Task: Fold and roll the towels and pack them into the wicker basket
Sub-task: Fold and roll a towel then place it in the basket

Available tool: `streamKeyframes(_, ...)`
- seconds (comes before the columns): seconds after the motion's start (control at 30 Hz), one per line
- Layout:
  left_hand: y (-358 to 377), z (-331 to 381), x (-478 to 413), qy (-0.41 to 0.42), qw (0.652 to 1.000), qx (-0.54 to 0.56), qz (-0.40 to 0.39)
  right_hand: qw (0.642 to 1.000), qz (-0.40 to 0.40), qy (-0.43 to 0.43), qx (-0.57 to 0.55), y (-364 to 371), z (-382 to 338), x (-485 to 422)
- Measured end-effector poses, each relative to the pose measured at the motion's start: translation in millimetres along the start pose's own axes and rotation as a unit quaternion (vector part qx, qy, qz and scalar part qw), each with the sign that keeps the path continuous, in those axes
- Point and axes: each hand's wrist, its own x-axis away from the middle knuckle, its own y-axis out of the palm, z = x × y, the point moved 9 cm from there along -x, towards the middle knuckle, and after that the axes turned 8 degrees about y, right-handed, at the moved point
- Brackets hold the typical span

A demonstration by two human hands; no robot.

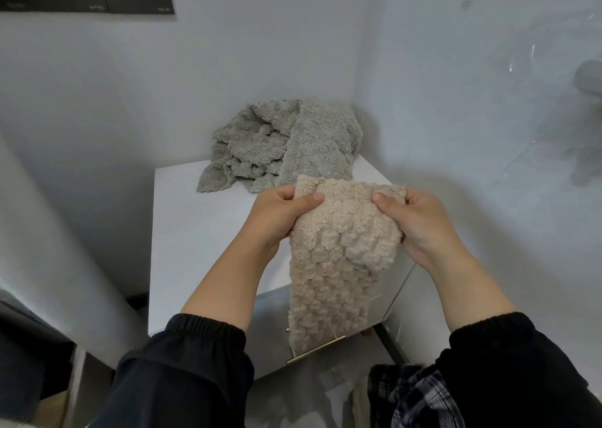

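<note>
The beige towel (pixel 338 252) hangs above the white cabinet (pixel 202 232), its top corners pinched by the left hand (pixel 283 214) and right hand (pixel 413 219). Gray towels (pixel 283 144) lie behind. Keep edges aligned, folding lengthwise. No basket shows.

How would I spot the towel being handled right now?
Find the white cabinet in the corner of the walls. Over its front edge, the left hand and right hand grip the top of a beige towel that hangs down in a strip. Unlike the crumpled grey pile behind it, it is beige and held in the air.
</note>
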Motion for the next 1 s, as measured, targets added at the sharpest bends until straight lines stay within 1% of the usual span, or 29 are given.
streamKeyframes(0.07,-4,4,0,0.006,1.000,-0.006,0.003,0.999,0.026,-0.026,0.037,-4,-5,-2)
streamKeyframes(0.17,-16,11,-3,0.010,1.000,-0.023,0.005,0.995,0.032,-0.043,0.086,3,-11,-9)
streamKeyframes(0.23,-27,20,-8,0.032,0.997,-0.062,0.013,0.987,0.029,-0.059,0.148,13,-18,-15)
streamKeyframes(0.27,-33,26,-11,0.053,0.993,-0.105,0.026,0.980,0.026,-0.071,0.184,20,-22,-18)
streamKeyframes(0.3,-43,32,-15,0.074,0.983,-0.164,0.044,0.972,0.025,-0.084,0.220,29,-24,-22)
streamKeyframes(0.33,-46,35,-19,0.092,0.965,-0.237,0.060,0.960,0.034,-0.096,0.261,31,-27,-23)
streamKeyframes(0.4,-60,41,-23,0.102,0.911,-0.386,0.104,0.929,0.060,-0.121,0.344,46,-31,-28)
streamKeyframes(0.43,-65,41,-24,0.096,0.892,-0.423,0.124,0.911,0.078,-0.131,0.382,51,-33,-30)
streamKeyframes(0.47,-69,41,-25,0.092,0.887,-0.430,0.141,0.900,0.093,-0.129,0.406,53,-33,-32)
streamKeyframes(0.53,-74,34,-29,0.081,0.884,-0.433,0.155,0.892,0.106,-0.121,0.423,57,-30,-40)
streamKeyframes(0.57,-75,30,-32,0.074,0.886,-0.432,0.153,0.889,0.107,-0.119,0.430,59,-28,-44)
streamKeyframes(0.6,-77,26,-35,0.068,0.897,-0.409,0.150,0.890,0.104,-0.119,0.428,62,-27,-49)
streamKeyframes(0.63,-79,21,-37,0.060,0.920,-0.357,0.151,0.898,0.097,-0.118,0.413,66,-27,-51)
streamKeyframes(0.7,-80,13,-39,0.044,0.960,-0.223,0.164,0.939,0.069,-0.092,0.323,70,-22,-56)
streamKeyframes(0.73,-81,10,-39,0.040,0.969,-0.173,0.172,0.961,0.055,-0.066,0.265,70,-16,-58)
streamKeyframes(0.77,-80,8,-38,0.035,0.974,-0.137,0.176,0.976,0.042,-0.036,0.209,69,-10,-60)
streamKeyframes(0.83,-78,2,-36,0.008,0.981,-0.079,0.177,0.991,0.025,0.021,0.131,68,5,-58)
streamKeyframes(0.93,-75,-10,-31,-0.058,0.985,-0.014,0.165,0.993,-0.010,0.103,0.058,67,27,-53)
streamKeyframes(1.0,-73,-14,-28,-0.083,0.985,0.020,0.147,0.988,-0.025,0.150,0.004,64,36,-49)
